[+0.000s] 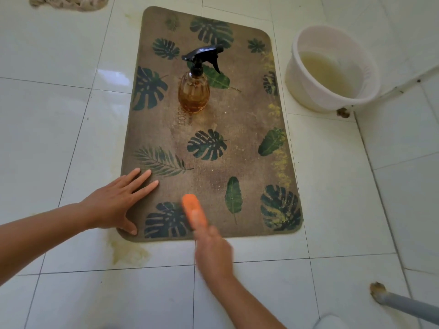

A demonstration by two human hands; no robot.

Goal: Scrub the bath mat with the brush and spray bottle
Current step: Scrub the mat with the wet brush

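A brown bath mat (pixel 242 119) printed with green leaves lies flat on the white tiled floor. An amber spray bottle (pixel 193 91) with a black trigger head stands upright on the mat's middle. My left hand (pixel 118 200) presses flat on the mat's near left corner, fingers spread. My right hand (pixel 211 250) grips an orange brush (pixel 192 207), which is blurred by motion and lies on the mat near its front edge.
A white bucket (pixel 306 89) holding murky yellowish water stands right of the mat. A beige cloth (pixel 69 2) lies at the far left. Yellowish stains (pixel 128 252) mark the tiles by the mat's near left corner. A grey pipe (pixel 403 305) crosses the lower right.
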